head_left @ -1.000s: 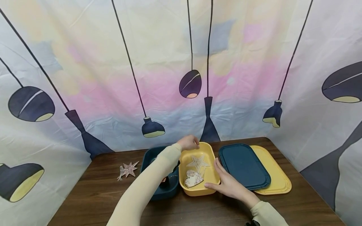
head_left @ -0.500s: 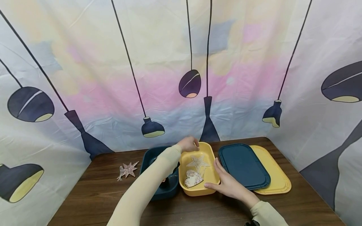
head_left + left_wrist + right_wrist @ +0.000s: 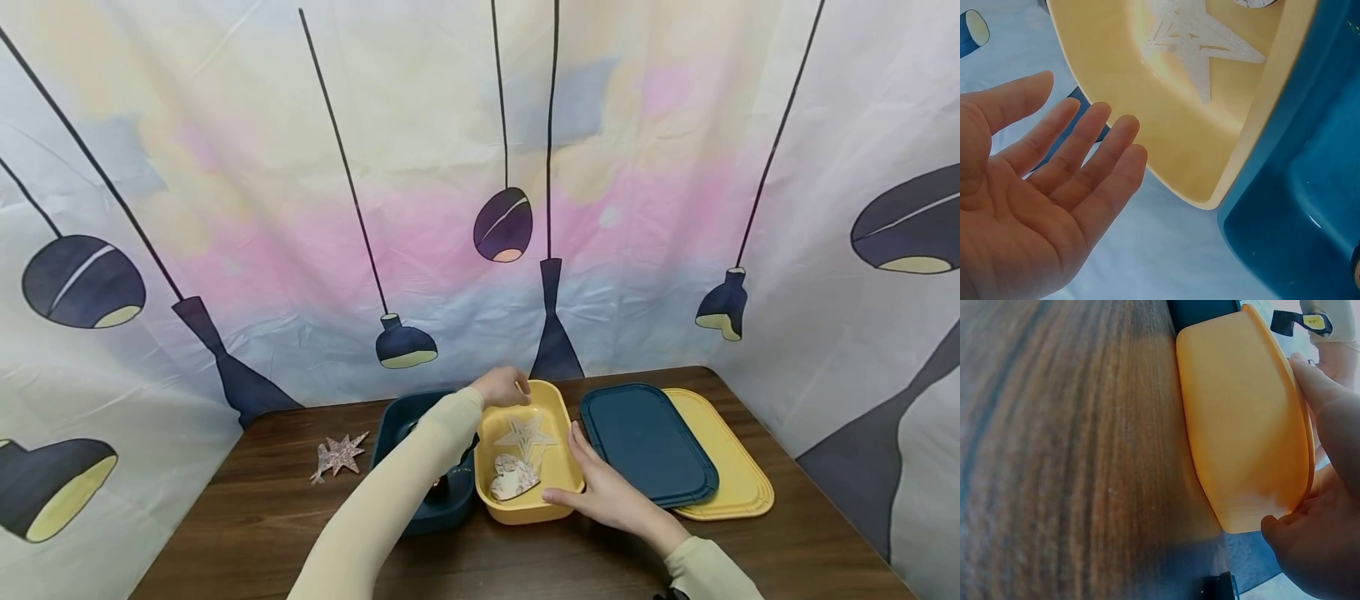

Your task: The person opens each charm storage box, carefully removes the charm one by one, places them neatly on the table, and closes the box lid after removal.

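Note:
In the head view a yellow box [image 3: 555, 467] stands in the middle of the table, holding a pale glittery star [image 3: 527, 435] and a white patterned heart [image 3: 513, 478]. My left hand [image 3: 504, 387] is at its far rim. The left wrist view has this hand [image 3: 1041, 181] palm in sight, fingers loosely extended beside the box's rim and nothing held. My right hand [image 3: 596, 483] grips the near right corner, thumb over the near rim and fingers along the right side. From the right wrist, the hand [image 3: 1329, 462] lies against the box's orange-looking outer wall [image 3: 1241, 419].
Left of the yellow box, a dark blue box [image 3: 438, 517] is partly covered by my left forearm; some dark objects show inside. A pink glittery star [image 3: 343, 452] lies farther left beside a small clear ornament [image 3: 321, 463]. At right a blue lid [image 3: 648, 446] overlaps a yellow lid [image 3: 738, 467].

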{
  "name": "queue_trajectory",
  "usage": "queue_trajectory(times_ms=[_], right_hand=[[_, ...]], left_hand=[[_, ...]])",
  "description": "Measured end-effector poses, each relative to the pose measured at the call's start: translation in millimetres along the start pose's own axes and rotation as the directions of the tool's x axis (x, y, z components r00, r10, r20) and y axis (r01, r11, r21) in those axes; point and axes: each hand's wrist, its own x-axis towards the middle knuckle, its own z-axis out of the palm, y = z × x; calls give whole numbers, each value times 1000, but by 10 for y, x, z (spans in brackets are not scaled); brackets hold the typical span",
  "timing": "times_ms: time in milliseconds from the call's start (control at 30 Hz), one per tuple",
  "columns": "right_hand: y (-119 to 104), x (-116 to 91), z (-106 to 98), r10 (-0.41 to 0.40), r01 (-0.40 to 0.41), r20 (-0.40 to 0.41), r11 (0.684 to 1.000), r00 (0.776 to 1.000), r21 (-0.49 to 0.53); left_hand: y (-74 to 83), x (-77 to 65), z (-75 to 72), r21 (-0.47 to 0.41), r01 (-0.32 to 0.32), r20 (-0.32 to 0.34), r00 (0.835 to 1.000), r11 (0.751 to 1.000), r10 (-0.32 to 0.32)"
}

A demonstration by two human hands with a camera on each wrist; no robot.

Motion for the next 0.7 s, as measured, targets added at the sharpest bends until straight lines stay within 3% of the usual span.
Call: queue_trajectory(times_ms=[367,700], right_hand=[[-12,6,-23,4,-4,5,1000,1000,-9],[-43,9,-45,11,-11,19,1000,1000,-8]], left_hand=[[18,15,-79,14,-6,-4,1000,1000,6],[-11,25,-22,18,16,35,999,1000,-17]])
